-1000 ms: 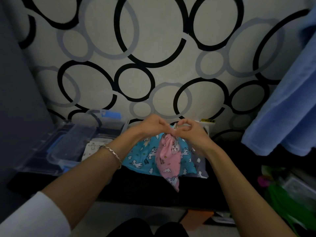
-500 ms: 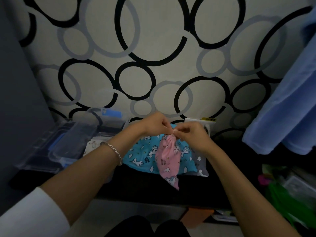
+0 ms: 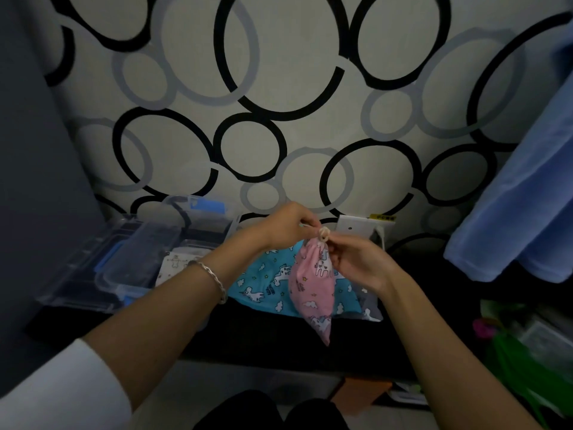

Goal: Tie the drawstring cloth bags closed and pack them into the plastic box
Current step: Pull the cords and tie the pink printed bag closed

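Hands meet in front of us at the gathered neck of one pink drawstring bag (image 3: 313, 287), which hangs in the air below them. Our left hand (image 3: 286, 226) pinches one side of the small cord loop (image 3: 323, 234) at the top, fingers closed on it; our right hand (image 3: 356, 263) pinches the other side just beside it, thumb and forefinger closed, the other fingers curled loosely. Behind the pink one we count one blue unicorn-print bag (image 3: 263, 282) lying flat on the dark surface (image 3: 263, 336). To the left stands one clear plastic box (image 3: 133, 262) with blue latches. We wear one silver bracelet (image 3: 214, 280) on the left wrist.
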